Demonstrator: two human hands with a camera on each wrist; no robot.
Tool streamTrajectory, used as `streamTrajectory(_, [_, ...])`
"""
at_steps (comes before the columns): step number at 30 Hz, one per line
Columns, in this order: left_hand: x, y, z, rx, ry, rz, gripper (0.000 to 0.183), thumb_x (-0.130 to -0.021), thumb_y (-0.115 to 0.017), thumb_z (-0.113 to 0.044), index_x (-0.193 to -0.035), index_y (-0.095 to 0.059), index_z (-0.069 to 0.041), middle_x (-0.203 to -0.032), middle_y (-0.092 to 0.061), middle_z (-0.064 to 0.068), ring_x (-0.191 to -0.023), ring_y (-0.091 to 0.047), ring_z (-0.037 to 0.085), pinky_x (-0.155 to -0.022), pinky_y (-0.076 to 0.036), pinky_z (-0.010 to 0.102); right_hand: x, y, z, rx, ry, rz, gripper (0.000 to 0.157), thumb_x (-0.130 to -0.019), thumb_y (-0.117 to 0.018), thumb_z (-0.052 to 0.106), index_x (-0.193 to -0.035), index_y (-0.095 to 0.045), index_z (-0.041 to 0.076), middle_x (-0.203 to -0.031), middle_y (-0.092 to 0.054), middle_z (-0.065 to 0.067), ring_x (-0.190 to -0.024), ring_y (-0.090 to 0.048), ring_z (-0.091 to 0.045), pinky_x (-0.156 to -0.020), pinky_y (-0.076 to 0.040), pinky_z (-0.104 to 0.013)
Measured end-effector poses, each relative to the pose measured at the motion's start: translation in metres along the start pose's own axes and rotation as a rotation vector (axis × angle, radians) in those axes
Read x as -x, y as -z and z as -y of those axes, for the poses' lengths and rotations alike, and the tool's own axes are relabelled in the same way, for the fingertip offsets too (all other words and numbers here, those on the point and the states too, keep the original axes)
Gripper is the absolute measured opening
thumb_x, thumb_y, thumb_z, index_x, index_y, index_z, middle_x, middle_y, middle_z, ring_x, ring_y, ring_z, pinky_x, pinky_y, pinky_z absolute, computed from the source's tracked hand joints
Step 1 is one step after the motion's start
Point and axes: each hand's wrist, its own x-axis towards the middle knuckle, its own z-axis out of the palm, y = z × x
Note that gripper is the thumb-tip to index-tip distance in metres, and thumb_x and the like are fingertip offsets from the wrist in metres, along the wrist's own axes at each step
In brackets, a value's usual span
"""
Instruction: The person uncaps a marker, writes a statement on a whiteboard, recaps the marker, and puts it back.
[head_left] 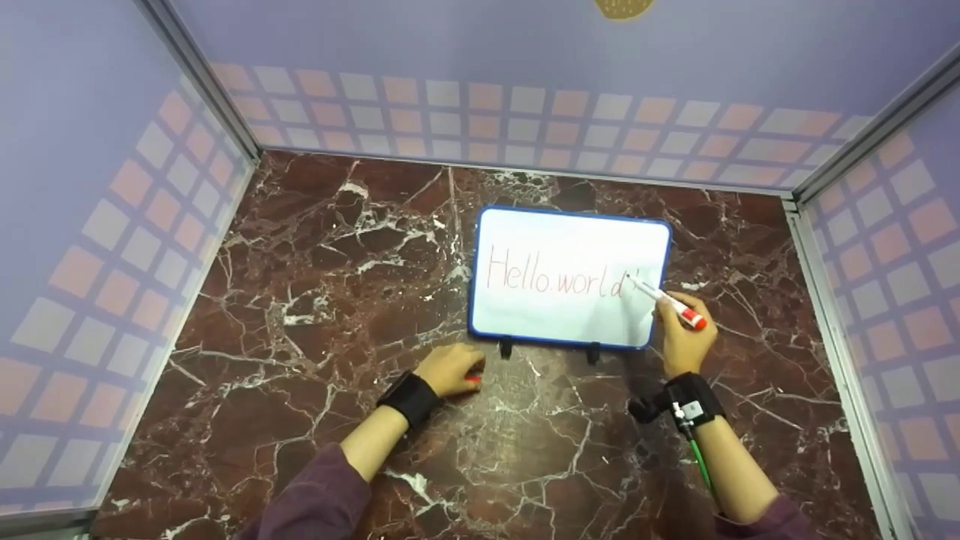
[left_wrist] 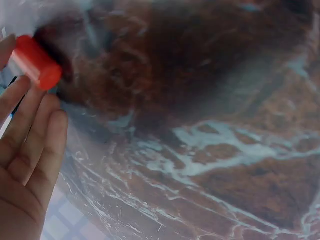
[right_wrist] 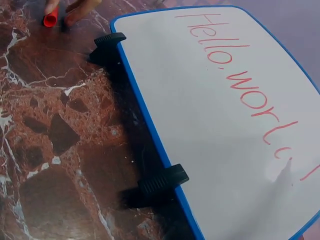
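Note:
A whiteboard with a blue frame point(head_left: 555, 321) is propped at a slant on the table, bearing the words "Hello, world" and a stroke after them in thin red letters. My right hand point(head_left: 691, 346) grips a white marker with a red end point(head_left: 685, 312) at the board's right side. The marker's tip is at the last letters, over the "d". Below the board's lower left corner, my left hand point(head_left: 448, 369) pinches a red marker cap point(left_wrist: 36, 62) between thumb and fingers. In the right wrist view the cap's hollow end point(right_wrist: 50, 20) faces the camera; the marker itself is out of that view.
Two black feet, one at left point(head_left: 505, 347) and one at right point(head_left: 594, 352), stick out under the board's lower edge. The tabletop point(head_left: 337, 300) is dark red marble with white veins. Lilac panels with pink and white squares, such as the back wall point(head_left: 450, 45), enclose it.

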Motion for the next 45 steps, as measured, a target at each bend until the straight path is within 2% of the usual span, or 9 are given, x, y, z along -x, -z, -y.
streamTrajectory(4, [0.0,-0.004,-0.002,-0.069,-0.021,0.003,0.02,-0.068,-0.076,-0.02,-0.077,-0.06,-0.011,-0.075,-0.061,0.001,-0.072,-0.057,0.018,-0.058,-0.05,0.033,0.0,0.004,0.001,-0.067,-0.024,-0.008,0.009,-0.082,-0.062,-0.003,-0.087,-0.064,-0.01,-0.06,-0.065,0.0,-0.051,-0.061,-0.008,-0.051,-0.053,-0.018])
streamTrajectory(8, [0.0,-0.004,-0.003,-0.056,-0.024,0.018,0.021,-0.066,-0.076,-0.013,-0.078,-0.06,-0.009,-0.077,-0.061,0.003,-0.074,-0.059,0.019,-0.063,-0.051,0.034,-0.002,0.006,0.005,-0.146,-0.064,-0.018,0.006,-0.084,-0.06,-0.003,-0.085,-0.065,-0.005,-0.06,-0.066,-0.005,-0.049,-0.061,-0.011,-0.049,-0.053,-0.02])
streamTrajectory(13, [-0.001,-0.004,-0.001,0.037,0.008,0.042,0.022,-0.066,-0.075,-0.007,-0.081,-0.059,-0.005,-0.076,-0.062,0.006,-0.073,-0.059,0.021,-0.067,-0.05,0.035,-0.003,0.007,0.007,-0.166,-0.108,-0.032,0.008,-0.084,-0.06,-0.002,-0.087,-0.063,-0.009,-0.059,-0.066,-0.007,-0.047,-0.061,-0.011,-0.049,-0.053,-0.02])
streamTrajectory(20, [-0.003,0.001,-0.003,0.09,0.03,0.01,0.017,-0.07,-0.075,-0.011,-0.081,-0.063,-0.007,-0.077,-0.064,0.005,-0.071,-0.061,0.02,-0.065,-0.052,0.035,-0.003,0.006,0.009,-0.119,-0.131,-0.032,0.005,-0.084,-0.061,0.002,-0.082,-0.066,0.003,-0.059,-0.067,-0.003,-0.048,-0.061,-0.009,-0.049,-0.052,-0.018])
streamTrajectory(28, [-0.024,0.027,-0.014,0.313,0.064,-0.03,0.018,-0.079,-0.068,-0.013,-0.094,-0.064,-0.004,-0.089,-0.068,0.01,-0.081,-0.063,0.023,-0.077,-0.055,0.034,0.003,-0.001,0.013,-0.168,-0.142,-0.016,0.013,-0.085,-0.058,-0.001,-0.076,-0.067,0.003,-0.056,-0.064,-0.002,-0.048,-0.059,-0.009,-0.045,-0.049,-0.018])
streamTrajectory(31, [-0.034,0.039,-0.021,0.349,0.084,-0.061,0.021,-0.08,-0.067,-0.012,-0.098,-0.063,-0.002,-0.094,-0.068,0.012,-0.086,-0.065,0.025,-0.081,-0.055,0.034,0.005,-0.004,0.012,-0.165,-0.178,-0.013,0.018,-0.086,-0.057,-0.001,-0.074,-0.067,0.006,-0.055,-0.063,-0.001,-0.048,-0.057,-0.008,-0.045,-0.048,-0.016])
streamTrajectory(36, [-0.048,0.054,-0.034,0.342,0.091,-0.126,0.021,-0.08,-0.067,-0.013,-0.099,-0.063,-0.003,-0.096,-0.068,0.012,-0.088,-0.065,0.024,-0.082,-0.054,0.034,0.01,-0.011,0.012,-0.174,-0.241,0.032,0.023,-0.087,-0.053,-0.003,-0.072,-0.066,0.007,-0.053,-0.061,0.0,-0.045,-0.055,-0.007,-0.044,-0.046,-0.014])
streamTrajectory(41, [-0.057,0.063,-0.044,0.311,0.047,-0.206,0.019,-0.082,-0.067,-0.017,-0.096,-0.065,-0.005,-0.093,-0.067,0.009,-0.084,-0.064,0.022,-0.078,-0.055,0.032,0.02,-0.017,0.01,-0.208,-0.304,0.105,0.026,-0.087,-0.05,-0.006,-0.07,-0.065,0.007,-0.053,-0.061,-0.001,-0.045,-0.055,-0.007,-0.043,-0.045,-0.015])
streamTrajectory(45, [-0.061,0.067,-0.05,0.276,0.01,-0.261,0.019,-0.082,-0.067,-0.021,-0.095,-0.066,-0.006,-0.089,-0.067,0.007,-0.081,-0.063,0.021,-0.075,-0.054,0.031,0.028,-0.02,0.008,-0.189,-0.344,0.175,0.024,-0.086,-0.051,-0.006,-0.071,-0.064,0.008,-0.054,-0.062,-0.001,-0.048,-0.057,-0.007,-0.045,-0.048,-0.016])
